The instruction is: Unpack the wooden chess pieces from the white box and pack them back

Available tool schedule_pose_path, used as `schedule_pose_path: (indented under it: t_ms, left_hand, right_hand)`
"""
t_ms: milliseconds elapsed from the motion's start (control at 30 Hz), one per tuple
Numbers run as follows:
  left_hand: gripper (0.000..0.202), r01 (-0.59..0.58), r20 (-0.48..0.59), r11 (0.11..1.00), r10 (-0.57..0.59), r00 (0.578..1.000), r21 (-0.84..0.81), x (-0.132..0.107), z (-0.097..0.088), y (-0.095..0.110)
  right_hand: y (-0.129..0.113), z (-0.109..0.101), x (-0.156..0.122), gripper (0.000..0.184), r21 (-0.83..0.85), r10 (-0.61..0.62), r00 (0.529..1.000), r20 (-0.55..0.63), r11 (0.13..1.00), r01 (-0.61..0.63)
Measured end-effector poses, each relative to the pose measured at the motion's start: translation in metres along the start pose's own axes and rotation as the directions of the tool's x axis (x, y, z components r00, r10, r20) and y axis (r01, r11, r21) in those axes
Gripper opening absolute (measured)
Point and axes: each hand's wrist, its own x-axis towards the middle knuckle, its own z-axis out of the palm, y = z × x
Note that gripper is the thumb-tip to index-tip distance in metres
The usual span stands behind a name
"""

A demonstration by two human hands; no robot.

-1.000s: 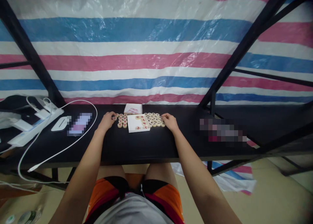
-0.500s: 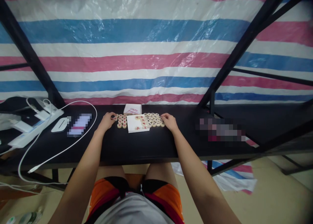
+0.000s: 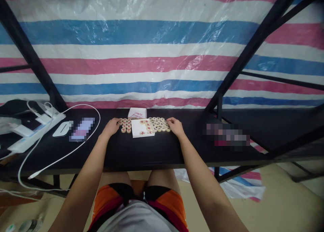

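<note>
Round wooden chess pieces lie on a black table (image 3: 141, 151). One group of pieces (image 3: 126, 125) sits left of a shallow white box (image 3: 142, 128) that has a few pieces in it, and a larger group (image 3: 159, 123) sits to its right. My left hand (image 3: 111, 126) is at the left group, its fingertips curled over a piece at that group's near-left corner. My right hand (image 3: 175, 126) rests at the right edge of the larger group, fingers loosely bent and touching the outer pieces, with nothing seen in it.
A small white packet (image 3: 137, 113) lies behind the box. On the left are a white mouse (image 3: 61, 128), a power strip (image 3: 30, 134) with plugs, and a white cable (image 3: 83, 137) looping over the table. A black frame strut (image 3: 235, 73) rises on the right before a striped tarp.
My left hand has slid slightly right and now covers the red-marked piece that lay at its fingertips. My right hand has not moved.
</note>
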Motion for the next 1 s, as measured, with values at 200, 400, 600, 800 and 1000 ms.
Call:
schedule_pose_path:
  t_ms: [200,400,600,800,1000]
  left_hand:
    - [0.039,0.0,-0.013,1.0,0.0,1.0,0.008,-0.001,-0.004,0.003]
    - [0.032,-0.273,-0.053,0.957,0.269,0.962,-0.099,-0.01,-0.003,0.045]
    - [0.039,-0.511,0.154,0.86,0.507,0.848,-0.014,-0.026,0.012,0.089]
    - [0.037,-0.544,0.172,0.839,0.533,0.828,0.016,-0.031,0.018,0.095]
    - [0.032,-0.539,0.194,0.842,0.532,0.824,-0.021,-0.031,0.019,0.095]
  right_hand:
    - [0.001,0.0,0.001,0.025,-0.006,-0.005,1.0,0.006,1.0,0.005]
    - [0.001,0.001,0.001,0.024,-0.005,-0.004,1.0,0.006,1.0,0.004]
    - [0.006,0.002,0.003,0.025,0.004,-0.005,1.0,0.0,1.0,0.005]
    - [0.008,0.004,0.003,0.025,-0.001,-0.006,1.0,-0.001,1.0,0.006]
    - [0.004,0.002,0.002,0.024,-0.015,0.003,1.0,0.004,1.0,-0.003]
